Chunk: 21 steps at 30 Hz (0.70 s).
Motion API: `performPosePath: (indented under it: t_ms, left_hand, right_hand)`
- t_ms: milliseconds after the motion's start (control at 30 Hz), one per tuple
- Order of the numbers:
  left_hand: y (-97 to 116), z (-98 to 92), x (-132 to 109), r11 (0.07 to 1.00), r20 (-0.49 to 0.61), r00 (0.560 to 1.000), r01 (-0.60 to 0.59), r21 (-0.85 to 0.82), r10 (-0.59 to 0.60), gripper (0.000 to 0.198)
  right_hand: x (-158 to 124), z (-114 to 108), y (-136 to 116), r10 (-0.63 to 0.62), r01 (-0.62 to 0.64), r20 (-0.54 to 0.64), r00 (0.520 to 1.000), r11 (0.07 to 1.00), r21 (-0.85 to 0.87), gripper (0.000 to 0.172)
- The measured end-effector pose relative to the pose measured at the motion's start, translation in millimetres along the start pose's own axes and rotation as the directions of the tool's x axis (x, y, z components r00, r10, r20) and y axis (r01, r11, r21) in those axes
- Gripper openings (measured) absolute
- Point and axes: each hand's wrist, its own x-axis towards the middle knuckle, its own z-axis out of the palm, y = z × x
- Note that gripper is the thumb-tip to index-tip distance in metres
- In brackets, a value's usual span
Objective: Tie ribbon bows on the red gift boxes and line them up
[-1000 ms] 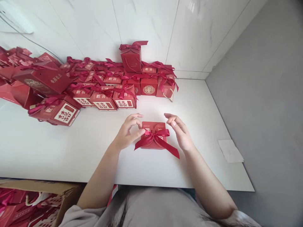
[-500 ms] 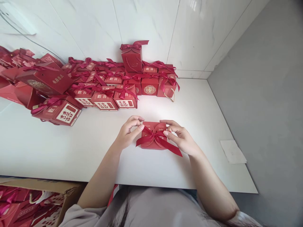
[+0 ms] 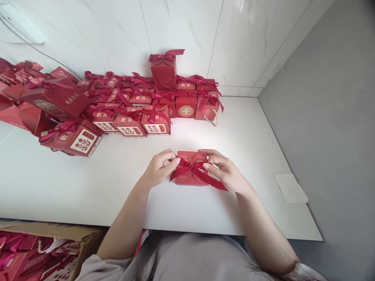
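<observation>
A small red gift box with a red ribbon bow on top stands on the white table in front of me. My left hand is closed, pinching the bow's left loop at the box's left edge. My right hand is closed too, its fingertips pinching the bow's right loop. One ribbon tail runs out to the right under my right hand.
Several finished red boxes with bows are lined up along the tiled wall, one stacked higher. A cardboard carton of more red boxes sits at lower left. A white paper lies near the table's right edge.
Both hands came in from open beside the box and pinched the bow loops. The ribbon tails shifted slightly.
</observation>
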Motion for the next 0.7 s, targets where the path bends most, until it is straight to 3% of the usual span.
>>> performPosePath:
  t_ms: [400,600,633,700]
  left_hand:
    - [-2,-2.1,2,0.999,0.029,0.999,-0.042,-0.018,0.042,0.033]
    - [-9,-12.5,2,0.999,0.030,0.999,-0.043,0.028,0.042,0.027]
    - [-12,-15.8,1,0.998,0.066,0.996,-0.053,0.020,0.052,0.040]
    - [-16,-21.2,-1,0.998,0.178,0.982,-0.062,0.004,0.060,0.096]
  right_hand:
    - [3,-3,1,-0.006,0.005,0.028,1.000,1.000,0.026,0.030]
    - [4,-1,0,0.031,-0.029,-0.070,0.997,0.999,0.029,0.032]
    - [4,-2,1,0.049,-0.048,-0.086,0.995,0.999,0.011,0.031]
    - [5,-5,7,0.093,-0.097,-0.120,0.988,0.995,-0.031,0.031]
